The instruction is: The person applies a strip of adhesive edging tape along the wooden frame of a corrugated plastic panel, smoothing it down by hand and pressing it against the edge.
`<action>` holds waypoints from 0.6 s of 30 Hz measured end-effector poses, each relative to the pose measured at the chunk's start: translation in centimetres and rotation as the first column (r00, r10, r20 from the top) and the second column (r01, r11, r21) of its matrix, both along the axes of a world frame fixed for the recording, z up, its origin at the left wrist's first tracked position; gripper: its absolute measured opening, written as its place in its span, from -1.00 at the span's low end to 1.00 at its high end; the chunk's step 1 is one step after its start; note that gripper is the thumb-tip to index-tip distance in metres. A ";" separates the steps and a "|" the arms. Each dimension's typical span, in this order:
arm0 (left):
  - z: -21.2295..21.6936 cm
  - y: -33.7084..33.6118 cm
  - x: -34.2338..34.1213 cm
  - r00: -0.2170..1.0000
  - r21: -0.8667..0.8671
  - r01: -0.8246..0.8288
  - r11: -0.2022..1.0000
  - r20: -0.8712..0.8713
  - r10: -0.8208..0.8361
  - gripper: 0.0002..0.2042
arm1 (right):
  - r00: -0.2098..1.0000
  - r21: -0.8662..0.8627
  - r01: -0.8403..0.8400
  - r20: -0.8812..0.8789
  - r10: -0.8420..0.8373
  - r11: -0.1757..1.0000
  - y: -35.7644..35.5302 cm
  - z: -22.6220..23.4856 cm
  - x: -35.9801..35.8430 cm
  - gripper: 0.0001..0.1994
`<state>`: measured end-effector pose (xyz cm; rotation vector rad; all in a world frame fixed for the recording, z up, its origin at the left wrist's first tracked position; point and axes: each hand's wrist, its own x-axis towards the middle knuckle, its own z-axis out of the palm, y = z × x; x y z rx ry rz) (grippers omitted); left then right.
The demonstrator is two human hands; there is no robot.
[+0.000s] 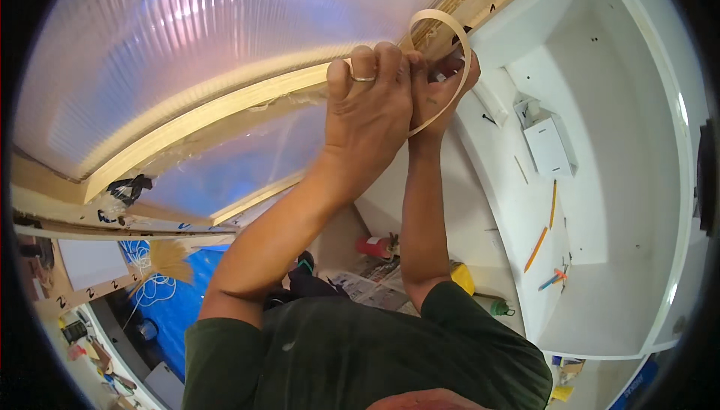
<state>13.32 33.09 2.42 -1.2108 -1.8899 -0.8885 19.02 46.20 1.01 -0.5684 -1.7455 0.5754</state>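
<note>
A long wooden edge (247, 99) with a pale strip along it runs under a ribbed translucent panel (210, 28). My left hand (367, 106), a ring on one finger, is closed over the right end of this edge, its fingertips bent out of sight. Beside it, my right hand (442, 95) has its fingers curled around a small red-and-black object (450, 67), mostly hidden in the palm. A thin, pale edging strip (466, 73) curls in a loop across the right palm and passes behind the left hand; where it ends is hidden.
At right stands a white cabinet (600, 110) holding a white box (547, 146), two orange pencils (535, 249) and a blue-and-orange tool (553, 279). Below lie a red fire extinguisher (375, 246), newspapers (375, 290), a blue tarp (191, 282) and a straw broom (169, 260).
</note>
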 end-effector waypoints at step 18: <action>8.3 -1.4 -4.4 0.946 -0.636 0.317 0.704 0.166 -0.277 -0.80 | 0.541 -0.249 -0.841 -0.379 0.750 0.481 0.9 6.5 5.4 -0.42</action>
